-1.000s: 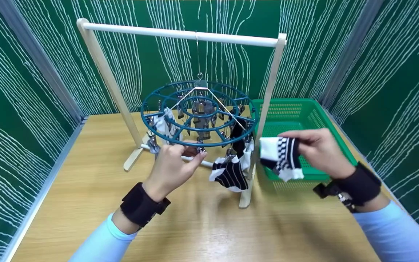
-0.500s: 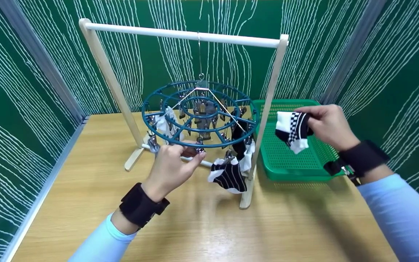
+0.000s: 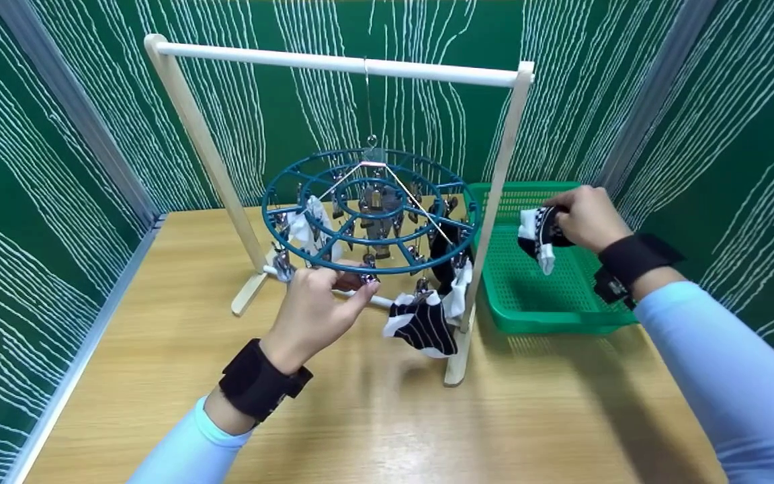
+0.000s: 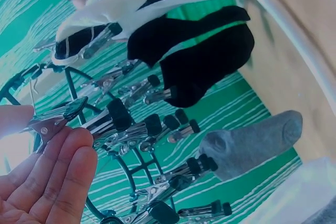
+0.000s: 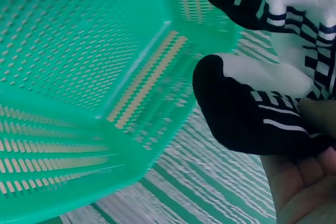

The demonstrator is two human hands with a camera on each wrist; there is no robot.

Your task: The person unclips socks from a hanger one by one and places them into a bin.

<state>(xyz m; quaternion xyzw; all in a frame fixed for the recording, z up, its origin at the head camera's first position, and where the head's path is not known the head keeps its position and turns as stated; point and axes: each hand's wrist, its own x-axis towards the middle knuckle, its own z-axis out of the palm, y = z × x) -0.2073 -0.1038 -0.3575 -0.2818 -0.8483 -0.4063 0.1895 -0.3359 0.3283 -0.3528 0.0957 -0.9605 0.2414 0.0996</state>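
1. No readable brand, label or writing on anything in view; only patterns: checker and stripes on the socks, white wavy lines on the green walls.
2. Right hand (image 3: 578, 216) held a black-and-white checkered sock (image 3: 540, 232), fingers curled round its upper end, the rest hanging down. In the right wrist view the sock (image 5: 273, 103) was bunched against the palm.
3. That sock hung above the green basket (image 3: 565, 316), over its far part and not touching the mesh floor. The basket sat on the wooden table (image 3: 373, 417), just right of the rack's right post.
4. Left hand (image 3: 316, 306) was at the near rim of the teal round clip hanger (image 3: 367, 208), thumb and fingers pinched on a metal clip (image 3: 365, 277) under the rim. In the left wrist view the fingertips (image 4: 68, 150) touched the clip (image 4: 55, 121) and the thumb sat opposite; cannot tell whether the clip's jaws were pressed open.
5. The hanger hung by its hook from the white crossbar of the wooden rack (image 3: 340, 64).
6. Still clipped to the hanger: a black-and-white striped sock (image 3: 424, 326) near the front, a black sock (image 3: 442, 252) behind it, and a white sock (image 3: 306, 232) on the left side. A grey sock (image 4: 252, 142) showed in the left wrist view.
7. Both wrists carried black straps; sleeves were light blue.
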